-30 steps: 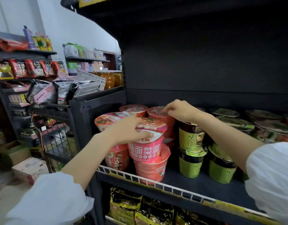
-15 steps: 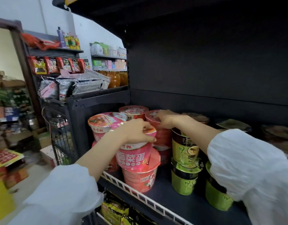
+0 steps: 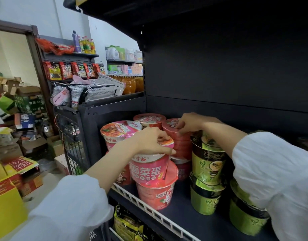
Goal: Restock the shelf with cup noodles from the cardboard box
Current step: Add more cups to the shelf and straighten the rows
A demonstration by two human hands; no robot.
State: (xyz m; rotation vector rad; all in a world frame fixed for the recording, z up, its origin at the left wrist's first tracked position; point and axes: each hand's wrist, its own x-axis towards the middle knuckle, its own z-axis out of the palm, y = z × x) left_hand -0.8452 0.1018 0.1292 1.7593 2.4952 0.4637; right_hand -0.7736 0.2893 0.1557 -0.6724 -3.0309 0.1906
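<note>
The left hand (image 3: 150, 142) lies over the lid of a pink cup noodle (image 3: 149, 168), its fingers curled round the rim and gripping it. That cup stands on top of a red cup (image 3: 155, 194) near the front edge of the dark shelf (image 3: 181, 215), just behind the white wire rail (image 3: 149, 208) along that edge. The right hand (image 3: 189, 123) reaches farther back, its fingertips pinching the lid rim of a red cup at the top of a rear stack (image 3: 180, 141) (the cups beneath it are partly hidden). To the left of the held cup, toward the shelf's left side, stands another pink cup (image 3: 119, 133), and a further one (image 3: 148, 120) sits behind it by the back wall. To the right are green cups (image 3: 208, 173) stacked two high, touching the red stack. Both forearms end in white sleeves (image 3: 278, 180). On the shelf below lie yellow packets (image 3: 128, 225). At the far left, cardboard boxes (image 3: 12, 185) are piled on the floor.
</note>
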